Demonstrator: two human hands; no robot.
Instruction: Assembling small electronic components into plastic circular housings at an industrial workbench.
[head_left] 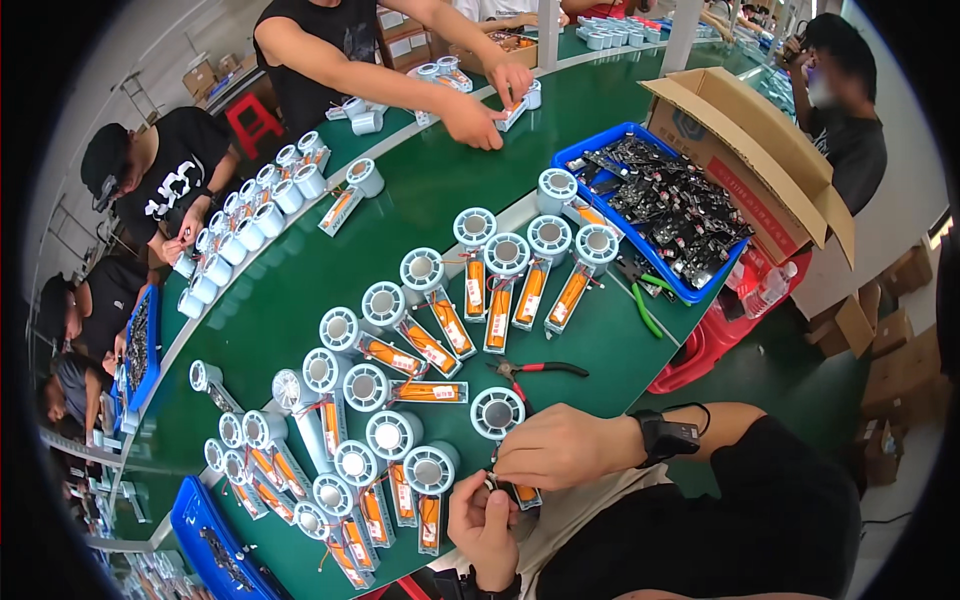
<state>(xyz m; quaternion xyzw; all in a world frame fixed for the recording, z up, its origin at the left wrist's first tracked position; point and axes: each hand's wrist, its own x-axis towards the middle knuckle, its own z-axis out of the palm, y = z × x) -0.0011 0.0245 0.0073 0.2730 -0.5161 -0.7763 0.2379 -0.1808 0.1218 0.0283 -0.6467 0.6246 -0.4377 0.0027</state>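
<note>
In front of me lies a pale-blue unit with a round slotted head [497,412], like a small handheld fan, its handle holding an orange wrapped cell [527,493]. Over that handle my right hand [562,448] is closed, fingertips pinched together near thin wires. My left hand [484,525] meets it from below, thumb and fingers pinching a small part that I cannot make out. Both hands nearly touch. Just beyond the head rest cutters with red and black handles [535,368], jaws apart. Many similar units [430,465] lie to the left, with orange cells in their open handles.
A blue tray [722,283] full of small black boards stands at the far right, beside an open cardboard box [740,160]. Green-handled pliers [646,312] lie near it. Another blue tray [190,510] is at the lower left. Across the green belt [420,180], other people handle similar units.
</note>
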